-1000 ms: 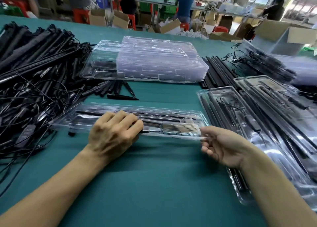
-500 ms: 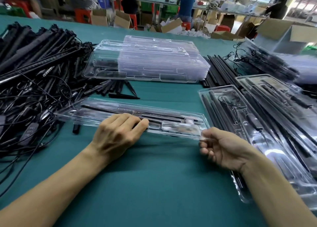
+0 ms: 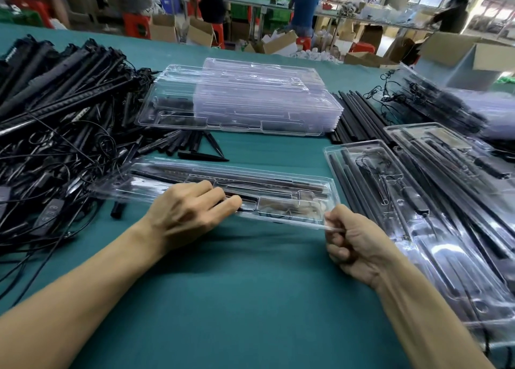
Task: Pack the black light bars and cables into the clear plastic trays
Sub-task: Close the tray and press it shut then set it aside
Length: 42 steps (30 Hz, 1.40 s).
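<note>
Flanking the tray [image 3: 278, 175]: cable heap [image 3: 55, 151] left, packed trays [image 3: 434, 229] right.

No legible text or labels

table [image 3: 250, 313]: heap of light bars and cables [image 3: 55, 134] along the left edge; stack of trays [image 3: 250, 101] at the far middle, loose bars [image 3: 354, 117] to its right; packed tray [image 3: 278, 193] before the stack, at the centre; filled trays [image 3: 423, 218] along the right edge.
</note>
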{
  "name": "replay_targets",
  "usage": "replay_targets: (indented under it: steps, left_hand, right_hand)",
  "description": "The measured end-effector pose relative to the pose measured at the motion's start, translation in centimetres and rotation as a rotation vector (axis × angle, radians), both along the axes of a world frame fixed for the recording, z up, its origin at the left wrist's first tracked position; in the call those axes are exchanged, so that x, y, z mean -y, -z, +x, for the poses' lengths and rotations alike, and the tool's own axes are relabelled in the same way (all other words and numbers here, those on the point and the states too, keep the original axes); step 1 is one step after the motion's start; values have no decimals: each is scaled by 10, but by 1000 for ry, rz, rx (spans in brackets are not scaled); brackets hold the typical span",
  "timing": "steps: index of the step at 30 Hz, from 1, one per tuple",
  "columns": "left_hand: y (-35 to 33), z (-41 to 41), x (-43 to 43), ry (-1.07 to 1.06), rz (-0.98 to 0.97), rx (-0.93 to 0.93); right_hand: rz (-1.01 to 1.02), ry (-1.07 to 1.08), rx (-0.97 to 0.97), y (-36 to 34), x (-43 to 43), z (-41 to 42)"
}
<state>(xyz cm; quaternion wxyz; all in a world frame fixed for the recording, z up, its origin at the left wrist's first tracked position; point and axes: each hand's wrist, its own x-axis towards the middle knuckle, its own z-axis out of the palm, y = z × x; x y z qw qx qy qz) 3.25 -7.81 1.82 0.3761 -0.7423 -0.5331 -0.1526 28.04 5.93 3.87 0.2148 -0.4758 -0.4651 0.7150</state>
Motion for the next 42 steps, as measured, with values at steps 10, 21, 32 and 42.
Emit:
replay_targets:
  steps: [10, 21, 32, 42]
  left_hand:
    - [1, 39, 16, -257, 89, 361]
    - [-14, 81, 66, -278, -400, 1339]
    - [-23, 75, 3, -162, 138, 2805]
    - [-15, 68, -9, -187, 327, 2688]
  right_hand:
    - [19, -58, 58, 0, 2, 8]
    - [-5, -58, 3, -3, 5, 8]
    - [234, -250, -56, -5, 14, 16]
    - [253, -298, 23, 3, 8, 19]
